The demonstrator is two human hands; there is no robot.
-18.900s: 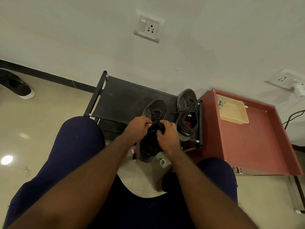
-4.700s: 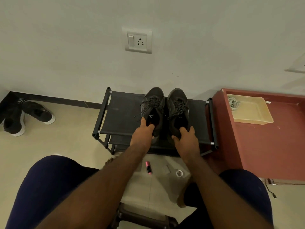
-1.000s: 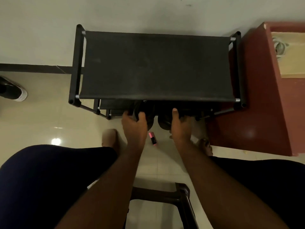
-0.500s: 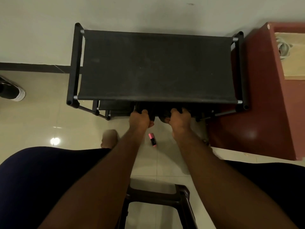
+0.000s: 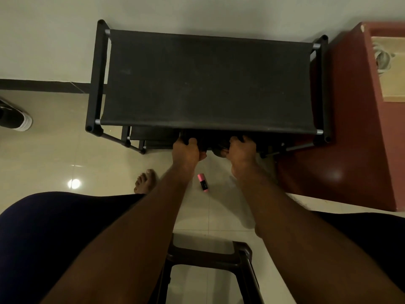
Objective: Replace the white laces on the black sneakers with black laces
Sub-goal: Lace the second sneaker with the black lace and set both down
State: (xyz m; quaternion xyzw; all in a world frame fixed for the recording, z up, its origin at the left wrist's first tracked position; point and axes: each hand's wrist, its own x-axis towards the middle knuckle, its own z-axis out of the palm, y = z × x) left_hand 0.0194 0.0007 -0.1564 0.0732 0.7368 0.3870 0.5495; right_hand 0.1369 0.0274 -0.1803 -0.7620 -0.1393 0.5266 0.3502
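Both black sneakers sit on the lower tier of the black shoe rack (image 5: pixel 208 80), mostly hidden under its fabric top shelf. Only the heel of one sneaker (image 5: pixel 217 150) shows between my hands. My left hand (image 5: pixel 187 151) grips the heel of the left sneaker, fingers curled over it. My right hand (image 5: pixel 241 150) grips the heel of the right sneaker the same way. Their laces are out of sight.
A pink lighter (image 5: pixel 202 182) lies on the tiled floor below my hands. A red cabinet (image 5: pixel 355 128) holding a beige tray (image 5: pixel 392 69) with a white cord stands right of the rack. Another black shoe (image 5: pixel 13 118) lies far left. A dark stool (image 5: pixel 208 257) is under me.
The sneakers went from the top shelf down to the lower tier. Over the last second my hands pushed them further in under the top shelf.
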